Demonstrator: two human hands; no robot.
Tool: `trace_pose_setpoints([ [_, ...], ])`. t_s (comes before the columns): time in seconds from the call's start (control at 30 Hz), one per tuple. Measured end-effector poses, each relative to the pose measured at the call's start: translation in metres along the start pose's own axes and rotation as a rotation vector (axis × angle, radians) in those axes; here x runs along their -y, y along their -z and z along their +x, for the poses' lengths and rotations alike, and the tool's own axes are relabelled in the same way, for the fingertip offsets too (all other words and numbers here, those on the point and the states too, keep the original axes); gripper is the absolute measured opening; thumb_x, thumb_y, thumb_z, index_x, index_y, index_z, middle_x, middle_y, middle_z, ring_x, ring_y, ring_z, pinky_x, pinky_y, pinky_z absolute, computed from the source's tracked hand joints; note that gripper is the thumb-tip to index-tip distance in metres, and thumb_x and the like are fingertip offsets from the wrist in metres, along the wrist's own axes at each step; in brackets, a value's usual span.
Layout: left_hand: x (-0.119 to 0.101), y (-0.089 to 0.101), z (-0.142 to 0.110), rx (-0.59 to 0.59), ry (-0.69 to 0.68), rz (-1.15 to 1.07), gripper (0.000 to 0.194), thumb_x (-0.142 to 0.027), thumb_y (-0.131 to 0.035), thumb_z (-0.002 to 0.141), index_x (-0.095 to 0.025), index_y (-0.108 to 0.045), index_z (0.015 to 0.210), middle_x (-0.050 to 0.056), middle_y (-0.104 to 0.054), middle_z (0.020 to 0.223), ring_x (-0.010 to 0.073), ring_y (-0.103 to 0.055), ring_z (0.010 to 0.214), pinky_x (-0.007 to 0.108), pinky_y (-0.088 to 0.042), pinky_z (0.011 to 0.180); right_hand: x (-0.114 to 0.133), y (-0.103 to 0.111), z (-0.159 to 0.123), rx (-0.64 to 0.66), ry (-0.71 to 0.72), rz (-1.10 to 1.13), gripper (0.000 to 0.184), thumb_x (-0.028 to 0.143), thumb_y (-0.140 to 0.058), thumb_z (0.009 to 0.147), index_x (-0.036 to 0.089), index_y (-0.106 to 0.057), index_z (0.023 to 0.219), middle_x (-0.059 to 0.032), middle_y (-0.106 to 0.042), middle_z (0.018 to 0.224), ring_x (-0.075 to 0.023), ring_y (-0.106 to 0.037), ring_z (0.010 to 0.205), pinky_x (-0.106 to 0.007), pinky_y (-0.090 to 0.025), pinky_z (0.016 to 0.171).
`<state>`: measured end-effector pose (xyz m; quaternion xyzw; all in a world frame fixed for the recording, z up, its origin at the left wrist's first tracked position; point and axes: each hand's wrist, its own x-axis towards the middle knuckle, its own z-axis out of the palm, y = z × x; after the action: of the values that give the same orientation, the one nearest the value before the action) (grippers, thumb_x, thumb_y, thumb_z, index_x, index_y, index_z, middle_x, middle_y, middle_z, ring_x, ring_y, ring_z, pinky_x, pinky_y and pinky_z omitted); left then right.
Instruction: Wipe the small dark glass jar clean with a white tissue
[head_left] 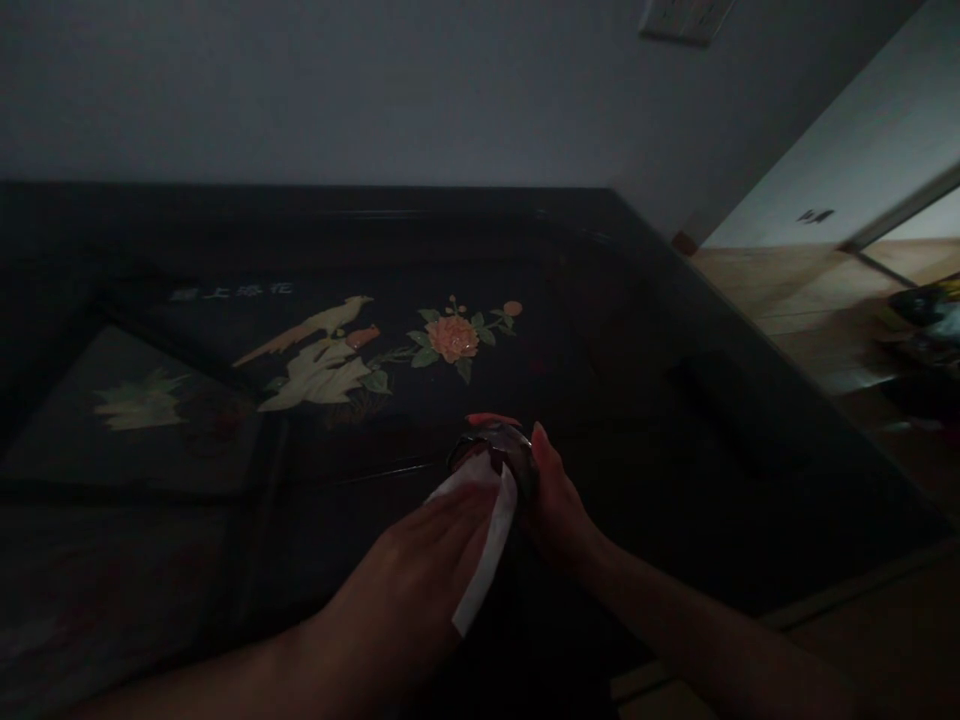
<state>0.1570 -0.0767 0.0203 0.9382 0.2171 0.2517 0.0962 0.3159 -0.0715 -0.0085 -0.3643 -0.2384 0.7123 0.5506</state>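
Note:
My right hand [561,505] is closed around the side of a dark, shiny, rounded thing with a glinting rim [504,437], perhaps a cup or small bowl. Its kind is hard to make out in the dim light. White tissue or thin cloth [484,580] is gripped in my left hand [420,565] and hangs down past the fingers. The left fingertips, with part of the white sheet, are at the mouth of the dark thing and partly hidden. Both hands are above the near side of a dark tabletop [585,400].
Inlaid in the tabletop are a bird [330,318] and a pink flower [453,340]. On the left lies a dark-framed panel [127,460]. A dark flat object [731,410] lies to the right. Behind rises a wall [337,90] with a socket plate [686,18]. Blurred items [926,340] stand beyond the right edge.

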Motion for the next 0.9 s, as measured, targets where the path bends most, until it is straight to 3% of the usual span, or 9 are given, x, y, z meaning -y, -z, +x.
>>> trace_pose_setpoints([
  [0.17,0.007,0.0,-0.004,0.047,-0.034,0.355,0.038,-0.011,-0.039,0.09,-0.007,-0.058,0.122,0.009,-0.066,0.124,0.0213,-0.057,0.118,0.034,-0.038,0.107,0.009,-0.001,0.003,0.014,-0.11,0.059,0.056,0.069,-0.059,0.074,0.021,-0.068,0.103,0.0001,-0.073,0.085,-0.0153,-0.065,0.079,-0.027,-0.048,0.078],
  [0.33,0.01,0.002,-0.002,0.128,-0.027,0.477,0.043,-0.01,-0.037,0.088,-0.01,-0.057,0.125,0.007,-0.06,0.133,0.0206,-0.051,0.125,0.038,-0.026,0.112,0.016,-0.001,0.007,0.048,-0.152,0.097,0.057,0.068,-0.059,0.075,0.021,-0.069,0.105,-0.0002,-0.074,0.088,-0.0156,-0.066,0.081,-0.028,-0.047,0.083],
  [0.5,0.009,0.004,0.004,0.11,-0.072,0.509,0.038,-0.011,-0.038,0.088,-0.009,-0.063,0.116,0.008,-0.067,0.121,0.0215,-0.057,0.116,0.037,-0.028,0.111,0.01,0.003,0.009,0.053,-0.141,0.087,0.054,0.067,-0.052,0.081,0.021,-0.068,0.105,-0.0006,-0.073,0.086,-0.0152,-0.065,0.079,-0.028,-0.046,0.081],
  [0.7,0.006,-0.002,-0.001,0.126,-0.05,0.214,0.045,-0.011,-0.044,0.084,-0.008,-0.051,0.129,0.01,-0.066,0.124,0.0191,-0.058,0.117,0.031,-0.042,0.106,0.004,0.0,0.004,0.003,-0.075,-0.015,0.056,0.067,-0.051,0.082,0.021,-0.066,0.109,-0.0023,-0.072,0.088,-0.0161,-0.065,0.079,-0.029,-0.047,0.077],
  [0.8,0.004,-0.012,-0.007,0.109,0.016,-0.032,0.055,-0.016,-0.045,0.084,-0.005,-0.039,0.138,0.015,-0.065,0.124,0.0193,-0.057,0.121,0.029,-0.048,0.101,0.005,-0.002,0.004,-0.025,-0.059,-0.073,0.06,0.069,-0.049,0.082,0.02,-0.065,0.111,-0.004,-0.072,0.085,-0.0175,-0.065,0.077,-0.03,-0.048,0.074],
  [0.9,0.002,-0.016,-0.009,0.095,0.105,-0.115,0.056,-0.017,-0.044,0.086,-0.007,-0.036,0.141,0.016,-0.062,0.128,0.0185,-0.055,0.123,0.027,-0.048,0.101,0.006,-0.003,0.004,-0.028,-0.051,-0.077,0.059,0.069,-0.049,0.081,0.02,-0.065,0.11,-0.0036,-0.072,0.081,-0.0168,-0.065,0.071,-0.029,-0.048,0.068],
])
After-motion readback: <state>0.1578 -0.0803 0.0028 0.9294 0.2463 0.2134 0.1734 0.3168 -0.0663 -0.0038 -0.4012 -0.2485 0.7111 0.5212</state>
